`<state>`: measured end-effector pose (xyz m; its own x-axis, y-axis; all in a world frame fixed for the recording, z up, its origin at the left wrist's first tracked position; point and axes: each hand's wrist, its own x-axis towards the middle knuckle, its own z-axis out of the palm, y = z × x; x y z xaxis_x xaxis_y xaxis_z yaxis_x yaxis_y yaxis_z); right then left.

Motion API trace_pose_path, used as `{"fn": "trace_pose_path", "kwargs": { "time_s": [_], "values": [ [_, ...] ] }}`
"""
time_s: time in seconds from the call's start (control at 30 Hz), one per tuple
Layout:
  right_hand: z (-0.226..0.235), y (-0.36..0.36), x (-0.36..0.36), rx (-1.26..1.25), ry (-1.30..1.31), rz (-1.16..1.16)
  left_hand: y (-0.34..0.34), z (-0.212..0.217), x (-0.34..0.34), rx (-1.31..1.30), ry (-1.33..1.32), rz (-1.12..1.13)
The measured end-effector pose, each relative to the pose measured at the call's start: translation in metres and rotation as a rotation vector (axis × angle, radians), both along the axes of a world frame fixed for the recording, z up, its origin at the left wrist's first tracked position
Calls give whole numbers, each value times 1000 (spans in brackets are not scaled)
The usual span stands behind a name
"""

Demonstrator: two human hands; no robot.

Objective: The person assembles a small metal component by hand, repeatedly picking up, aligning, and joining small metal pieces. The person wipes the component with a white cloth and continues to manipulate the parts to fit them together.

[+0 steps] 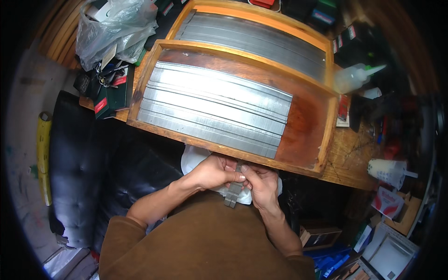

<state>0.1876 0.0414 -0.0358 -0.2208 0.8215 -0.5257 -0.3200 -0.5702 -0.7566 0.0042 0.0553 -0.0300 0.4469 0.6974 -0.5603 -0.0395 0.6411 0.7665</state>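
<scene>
My left hand (215, 171) and my right hand (262, 184) meet in front of my chest, just below the near edge of a wooden tray. Between them they pinch a narrow bundle of grey metal pieces (233, 195), which sticks out toward me from under the thumbs. Its upper part is mostly hidden by my fingers. White cloth or plastic (193, 157) lies beneath my hands. In the wooden tray (224, 151), rows of long, shiny metal strips (214, 105) lie side by side, leaving the brown floor of the tray bare on the right.
Behind stands a second wooden tray (261, 13) with grey metal strips (252, 39). A plastic bag (116, 32), keys (111, 74) and dark green boxes (108, 101) crowd the left. A squeeze bottle (352, 77) and a drink cup (386, 171) stand right. A black padded seat (79, 172) is at left.
</scene>
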Motion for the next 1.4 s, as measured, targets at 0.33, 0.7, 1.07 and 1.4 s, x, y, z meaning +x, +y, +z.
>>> {"fn": "trace_pose_path", "kwargs": {
  "time_s": [0.33, 0.7, 1.07, 1.4],
  "values": [
    [39, 0, 0, 752, -392, 263, -48, 18, 5, 841, 308, 202],
    [36, 17, 4, 755, -262, 400, -55, 16, 5, 832, 307, 249],
    [39, 13, 4, 765, -324, 368, -49, 19, 6, 773, 294, 219],
    [47, 5, 5, 785, -413, 311, -40, 12, -1, 807, 206, 151]
  ]
}}
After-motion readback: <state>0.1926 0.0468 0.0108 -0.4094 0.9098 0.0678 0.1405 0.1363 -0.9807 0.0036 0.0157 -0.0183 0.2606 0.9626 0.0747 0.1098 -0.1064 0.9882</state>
